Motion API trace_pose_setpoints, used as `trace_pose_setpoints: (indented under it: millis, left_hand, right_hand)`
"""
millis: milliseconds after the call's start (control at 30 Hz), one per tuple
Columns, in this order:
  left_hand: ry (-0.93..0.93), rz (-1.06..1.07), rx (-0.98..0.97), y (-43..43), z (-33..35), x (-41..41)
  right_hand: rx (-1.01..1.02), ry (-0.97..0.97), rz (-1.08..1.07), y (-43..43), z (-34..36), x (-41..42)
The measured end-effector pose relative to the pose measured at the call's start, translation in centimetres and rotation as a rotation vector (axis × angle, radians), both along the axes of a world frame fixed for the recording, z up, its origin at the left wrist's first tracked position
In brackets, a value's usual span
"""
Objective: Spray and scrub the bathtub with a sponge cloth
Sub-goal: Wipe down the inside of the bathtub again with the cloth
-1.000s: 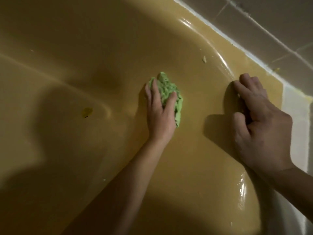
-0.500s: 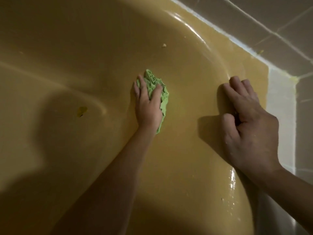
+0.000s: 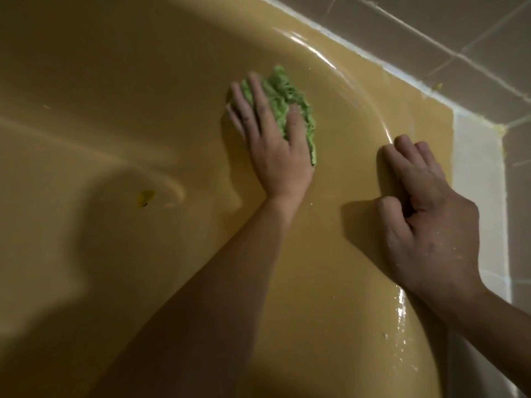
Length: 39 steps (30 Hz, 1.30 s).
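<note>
The left hand [image 3: 273,150], fingers spread, presses the green sponge cloth [image 3: 290,101] flat on the bathtub [image 3: 143,81] side. The right hand [image 3: 428,219] leans on the rim nearby, fingers loosely bent. Tiles [image 3: 431,33] stand behind.

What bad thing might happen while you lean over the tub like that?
1. The right hand is propped on the tub's rim, and wet drops shine beside the wrist. It might slip on them.
2. The left hand only presses flat on the green cloth, so the cloth might slide out on the slick wall.
3. A small yellow spot lower down might get missed.
</note>
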<state>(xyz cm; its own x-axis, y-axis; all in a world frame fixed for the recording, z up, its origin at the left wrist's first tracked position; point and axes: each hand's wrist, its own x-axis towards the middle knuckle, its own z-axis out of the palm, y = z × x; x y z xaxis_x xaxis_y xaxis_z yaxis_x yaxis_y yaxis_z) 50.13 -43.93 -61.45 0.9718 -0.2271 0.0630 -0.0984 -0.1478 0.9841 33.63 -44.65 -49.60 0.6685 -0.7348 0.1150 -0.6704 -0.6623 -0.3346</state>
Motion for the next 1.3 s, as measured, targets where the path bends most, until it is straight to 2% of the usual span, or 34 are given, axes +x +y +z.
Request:
trace_pose_setpoints:
  millis: [67, 133, 267, 367, 467, 567, 633, 700, 800, 900, 967, 1033, 1100, 1167, 1233, 1300]
  left_hand:
    - [0.269, -0.055, 0.019, 1.5, -1.7, -0.8]
    - [0.376, -0.202, 0.122, 3.6, -3.4, -1.8]
    - [0.298, -0.529, 0.129, 7.0, -0.8, -4.3]
    - [0.135, -0.679, 0.104, 8.1, 3.1, -6.6]
    - [0.052, -0.665, 0.098, 8.4, 0.8, -6.3]
    - [0.335, -0.535, 0.205, 10.1, -5.1, -3.7]
    - [0.549, -0.539, 0.346, 11.6, -7.8, -2.0]
    - [0.624, -0.482, 0.421, 12.2, -8.2, -2.0]
    - [0.528, -0.545, 0.213, 12.2, -3.4, -4.8]
    - [0.227, -0.782, 0.070, 14.2, 2.4, -9.0]
    - [0.081, -0.857, 0.005, 15.5, 3.3, -10.4]
    - [0.044, -0.801, 0.030, 15.7, 1.1, -10.1]
    - [0.192, -0.665, 0.195, 15.7, -2.4, -8.8]
    - [0.440, -0.567, 0.321, 16.7, -6.1, -6.8]
    - [0.665, -0.535, 0.339, 18.0, -8.7, -5.3]
    - [0.781, -0.506, 0.300, 18.5, -7.9, -5.1]
  right_hand:
    - [0.017, 0.010, -0.010, 0.0, 0.1, 0.1]
    - [0.032, 0.018, -0.015, 0.2, 0.3, 0.2]
    - [0.005, 0.023, -0.037, 0.9, 0.2, -0.2]
    - [-0.022, 0.002, -0.031, 1.6, -0.2, -0.6]
    - [-0.023, -0.003, -0.022, 2.5, -0.5, -1.3]
    - [-0.014, 0.008, -0.025, 3.1, -0.3, -1.6]
    - [-0.024, 0.017, -0.033, 3.4, -0.2, -1.6]
    - [-0.031, 0.027, -0.035, 3.5, -0.2, -1.7]
    - [-0.025, 0.021, -0.039, 3.3, -0.3, -1.8]
    - [-0.003, 0.001, -0.026, 4.0, -0.4, -2.5]
    - [0.001, 0.012, -0.013, 5.5, -0.5, -3.6]
    - [0.013, 0.012, -0.006, 7.1, -0.5, -4.7]
    - [0.029, 0.002, -0.019, 8.1, -0.3, -5.4]
    - [0.032, 0.001, -0.027, 8.6, -0.2, -5.6]
    - [0.019, 0.020, -0.026, 8.7, -0.2, -5.6]
    - [0.012, 0.044, -0.018, 8.6, 0.0, -5.6]
